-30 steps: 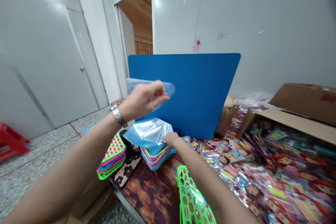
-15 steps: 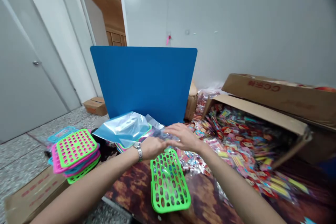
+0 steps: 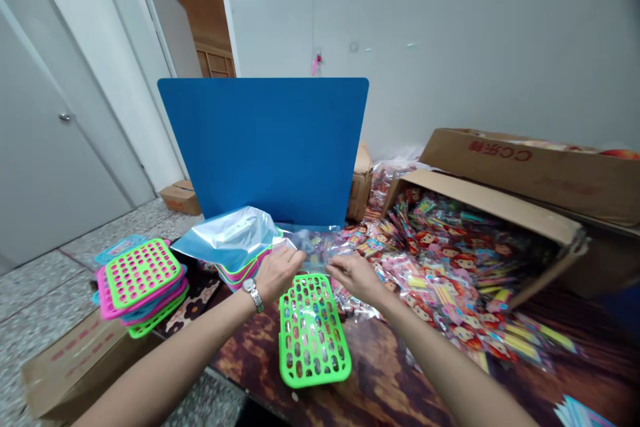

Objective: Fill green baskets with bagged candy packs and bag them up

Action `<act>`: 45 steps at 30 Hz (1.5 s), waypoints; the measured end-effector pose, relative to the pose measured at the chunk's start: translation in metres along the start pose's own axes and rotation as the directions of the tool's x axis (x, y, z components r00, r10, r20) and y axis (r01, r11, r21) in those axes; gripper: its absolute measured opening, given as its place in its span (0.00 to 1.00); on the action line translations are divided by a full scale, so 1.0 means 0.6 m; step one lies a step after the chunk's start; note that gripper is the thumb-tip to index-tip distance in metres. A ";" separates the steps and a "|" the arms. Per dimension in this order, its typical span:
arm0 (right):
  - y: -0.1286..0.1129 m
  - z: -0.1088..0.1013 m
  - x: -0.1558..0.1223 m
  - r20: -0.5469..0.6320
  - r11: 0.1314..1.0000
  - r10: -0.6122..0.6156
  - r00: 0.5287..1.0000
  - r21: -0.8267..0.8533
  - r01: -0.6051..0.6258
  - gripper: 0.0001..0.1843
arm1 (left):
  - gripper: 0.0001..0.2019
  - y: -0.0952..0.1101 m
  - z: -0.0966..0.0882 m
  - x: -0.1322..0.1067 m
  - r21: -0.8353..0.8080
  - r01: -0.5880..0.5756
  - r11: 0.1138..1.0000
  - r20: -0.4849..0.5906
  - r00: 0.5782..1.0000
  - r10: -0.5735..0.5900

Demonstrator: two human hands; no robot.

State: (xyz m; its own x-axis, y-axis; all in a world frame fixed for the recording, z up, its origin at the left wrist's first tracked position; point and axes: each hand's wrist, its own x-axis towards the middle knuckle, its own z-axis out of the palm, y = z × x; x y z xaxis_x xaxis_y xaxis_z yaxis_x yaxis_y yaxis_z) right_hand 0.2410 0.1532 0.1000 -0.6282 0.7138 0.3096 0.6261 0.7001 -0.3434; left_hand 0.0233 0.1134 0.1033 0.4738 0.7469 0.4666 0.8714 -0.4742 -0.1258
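Observation:
A bright green perforated plastic basket [image 3: 315, 337] lies on the table between my forearms, with small dark and coloured things showing through its holes. Clear plastic film, apparently a bag [image 3: 315, 248], stretches between my hands just beyond the basket's far end. My left hand [image 3: 278, 272], with a metal watch on its wrist, pinches the film's left side. On the other side my right hand [image 3: 356, 276] pinches it with bent fingers. How far the film reaches over the basket I cannot tell. Left of my left hand, a pile of clear bags [image 3: 235, 237] rests on pink and green baskets.
More coloured baskets [image 3: 145, 277] are stacked at the left above a cardboard box [image 3: 75, 363]. A blue panel [image 3: 265, 147] stands upright behind. At right, packaged toys [image 3: 450, 307] spill from an open carton [image 3: 500, 210]. Paper cards [image 3: 583, 411] lie in the near right corner.
My hands, close together and nearly crossing before, have moved apart, with the clear film now showing between them. The view has shifted slightly; the green basket stays on the table.

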 end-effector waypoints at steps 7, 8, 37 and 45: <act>0.007 0.004 -0.008 0.043 0.977 0.200 0.979 0.072 -0.202 0.03 | 0.04 0.013 0.009 0.007 -0.122 0.021 0.992 -0.029 0.999 -0.025; 0.011 0.004 -0.008 0.017 0.965 0.248 0.969 0.079 -0.249 0.04 | 0.05 0.018 0.007 0.006 -0.141 0.006 0.990 -0.029 1.000 -0.010; -0.018 0.016 -0.022 -0.081 0.992 0.009 0.997 -0.127 -0.019 0.22 | 0.06 0.031 0.032 -0.008 -0.333 0.237 0.913 -0.244 0.913 -0.326; -0.001 0.008 -0.036 -0.023 0.967 0.069 0.997 -0.245 -0.073 0.24 | 0.37 0.045 0.024 -0.017 -0.290 0.129 0.948 -0.178 0.966 -0.186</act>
State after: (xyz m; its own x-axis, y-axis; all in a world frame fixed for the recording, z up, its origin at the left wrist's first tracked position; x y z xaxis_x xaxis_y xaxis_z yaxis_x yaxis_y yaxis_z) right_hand 0.2518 0.1376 0.0890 -0.5724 0.7609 0.3055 0.7643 0.6301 -0.1374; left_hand 0.0437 0.0995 0.0825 0.2735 0.7271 0.6298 0.8506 -0.4885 0.1946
